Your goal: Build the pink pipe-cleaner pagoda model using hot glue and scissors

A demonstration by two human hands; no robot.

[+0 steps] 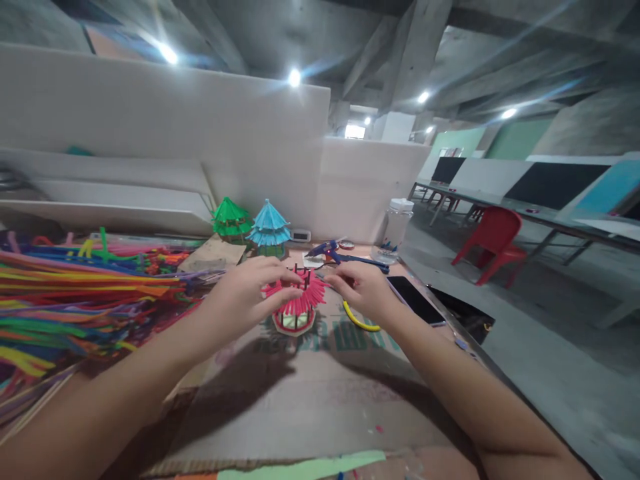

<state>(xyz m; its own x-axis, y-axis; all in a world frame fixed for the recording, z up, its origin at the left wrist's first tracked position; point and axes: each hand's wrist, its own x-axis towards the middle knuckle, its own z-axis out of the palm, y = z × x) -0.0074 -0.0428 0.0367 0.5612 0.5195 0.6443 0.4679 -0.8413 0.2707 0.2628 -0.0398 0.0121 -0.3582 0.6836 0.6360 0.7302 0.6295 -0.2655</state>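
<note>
A small pavilion model with a pink pipe-cleaner roof (pixel 296 305) stands on a sheet of cardboard (pixel 310 393) in the middle of the table. My left hand (pixel 247 290) curls over its left side, fingers pinching the pink roof strands. My right hand (pixel 363 288) is at the model's right edge, fingers closed on the roof's outer strands. A yellow strip (pixel 361 323) lies just under my right hand. Two finished models, one green (pixel 231 219) and one light blue (pixel 269 228), stand farther back.
A big heap of coloured pipe cleaners (pixel 85 293) fills the left of the table. A blue glue gun (pixel 333 252), a clear plastic jar (pixel 395 230) and a black phone (pixel 415 300) lie to the right. White partition boards stand behind; a red chair (pixel 493 243) is beyond the table.
</note>
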